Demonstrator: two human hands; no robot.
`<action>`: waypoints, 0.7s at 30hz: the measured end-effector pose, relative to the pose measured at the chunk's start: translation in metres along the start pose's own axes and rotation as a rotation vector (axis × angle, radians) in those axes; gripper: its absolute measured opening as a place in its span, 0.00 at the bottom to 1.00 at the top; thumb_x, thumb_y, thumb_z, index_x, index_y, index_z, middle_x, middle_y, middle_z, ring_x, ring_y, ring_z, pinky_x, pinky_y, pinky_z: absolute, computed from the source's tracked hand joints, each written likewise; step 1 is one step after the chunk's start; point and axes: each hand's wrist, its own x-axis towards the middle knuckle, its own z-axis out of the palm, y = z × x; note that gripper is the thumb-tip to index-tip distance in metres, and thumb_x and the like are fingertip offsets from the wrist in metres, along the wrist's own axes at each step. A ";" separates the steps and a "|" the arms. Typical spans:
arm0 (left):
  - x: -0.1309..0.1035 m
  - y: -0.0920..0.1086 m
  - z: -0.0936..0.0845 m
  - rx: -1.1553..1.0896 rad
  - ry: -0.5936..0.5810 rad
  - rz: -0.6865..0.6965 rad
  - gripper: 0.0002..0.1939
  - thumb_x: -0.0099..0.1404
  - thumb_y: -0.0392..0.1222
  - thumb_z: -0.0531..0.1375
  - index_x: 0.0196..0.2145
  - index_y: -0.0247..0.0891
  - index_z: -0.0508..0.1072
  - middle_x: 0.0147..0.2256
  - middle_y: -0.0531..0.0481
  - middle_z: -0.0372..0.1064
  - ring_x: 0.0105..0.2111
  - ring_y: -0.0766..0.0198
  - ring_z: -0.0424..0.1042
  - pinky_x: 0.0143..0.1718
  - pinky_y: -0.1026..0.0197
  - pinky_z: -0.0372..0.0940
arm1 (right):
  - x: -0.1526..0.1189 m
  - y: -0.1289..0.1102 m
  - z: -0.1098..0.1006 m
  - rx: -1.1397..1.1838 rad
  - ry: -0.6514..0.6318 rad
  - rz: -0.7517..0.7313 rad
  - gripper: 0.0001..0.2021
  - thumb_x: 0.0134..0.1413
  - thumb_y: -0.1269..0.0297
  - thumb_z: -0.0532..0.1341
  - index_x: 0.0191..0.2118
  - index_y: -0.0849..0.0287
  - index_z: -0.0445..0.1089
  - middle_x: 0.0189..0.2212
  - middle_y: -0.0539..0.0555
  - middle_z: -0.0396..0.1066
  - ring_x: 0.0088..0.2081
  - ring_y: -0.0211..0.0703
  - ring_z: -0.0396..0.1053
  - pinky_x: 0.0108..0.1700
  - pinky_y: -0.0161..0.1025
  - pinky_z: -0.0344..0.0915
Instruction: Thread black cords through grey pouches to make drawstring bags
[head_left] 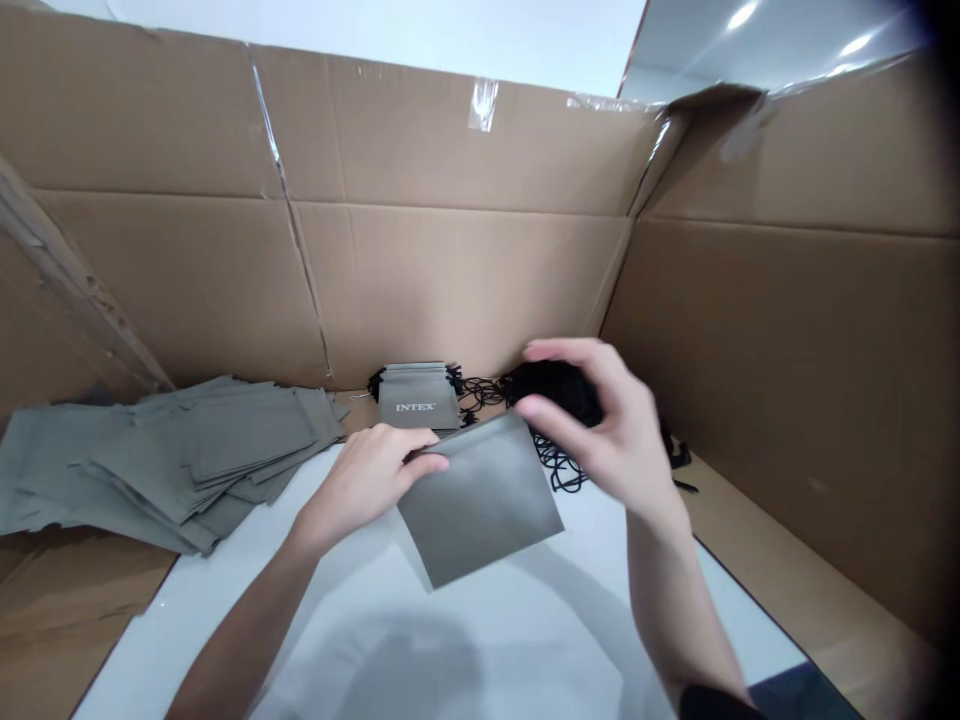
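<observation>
My left hand (386, 465) pinches the upper left corner of a flat grey fabric pouch (484, 505), held tilted above the white tabletop. Close to the pouch's upper right corner is my right hand (607, 425), thumb and fingers spread apart; it looks empty. Behind the pouch lies a stack of grey pouches (418, 390) printed INTEX, with black cord ends at the sides. A bundle of black cords (553, 388) sits behind my right hand, partly hidden by it, with loose loops trailing below.
Loose grey pouches (217, 450) are heaped at the left. Tall cardboard walls (465, 270) enclose the back and sides. The white tabletop (450, 660) spreads in front, with cardboard (795, 550) along its right edge. A small dark object (679, 455) lies right of my right hand.
</observation>
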 end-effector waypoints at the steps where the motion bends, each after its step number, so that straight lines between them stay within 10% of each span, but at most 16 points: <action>1: -0.001 0.003 0.003 0.038 0.006 0.024 0.17 0.71 0.52 0.54 0.29 0.41 0.73 0.22 0.54 0.61 0.23 0.64 0.57 0.27 0.63 0.45 | -0.002 -0.008 0.002 -0.138 -0.171 -0.085 0.18 0.60 0.50 0.63 0.51 0.53 0.70 0.50 0.60 0.73 0.54 0.56 0.68 0.56 0.50 0.59; 6: -0.008 0.012 0.006 0.039 0.004 0.050 0.15 0.70 0.48 0.55 0.31 0.44 0.77 0.22 0.54 0.66 0.22 0.65 0.59 0.26 0.64 0.45 | -0.008 -0.016 0.024 -0.441 -0.846 -0.130 0.14 0.68 0.62 0.57 0.31 0.58 0.73 0.24 0.54 0.74 0.28 0.46 0.71 0.32 0.40 0.57; 11: -0.010 0.004 0.001 -0.100 0.033 0.025 0.16 0.69 0.53 0.57 0.32 0.43 0.79 0.23 0.56 0.69 0.23 0.67 0.58 0.26 0.65 0.49 | -0.012 -0.004 0.012 -0.405 -0.798 0.026 0.17 0.68 0.58 0.56 0.28 0.56 0.72 0.21 0.51 0.71 0.23 0.43 0.67 0.26 0.39 0.49; 16: -0.009 0.011 0.011 -0.150 0.099 0.106 0.15 0.71 0.46 0.55 0.33 0.42 0.79 0.24 0.56 0.70 0.22 0.68 0.55 0.27 0.64 0.49 | -0.018 -0.021 0.016 -0.209 -0.729 0.064 0.13 0.66 0.53 0.59 0.47 0.54 0.73 0.38 0.55 0.78 0.36 0.48 0.73 0.35 0.39 0.60; 21: -0.012 0.008 0.003 -0.432 -0.044 -0.010 0.14 0.68 0.52 0.58 0.34 0.41 0.78 0.28 0.53 0.73 0.27 0.66 0.65 0.27 0.65 0.55 | -0.017 -0.025 0.022 -0.146 -0.745 0.112 0.12 0.68 0.54 0.56 0.47 0.53 0.73 0.35 0.52 0.78 0.34 0.44 0.72 0.35 0.37 0.59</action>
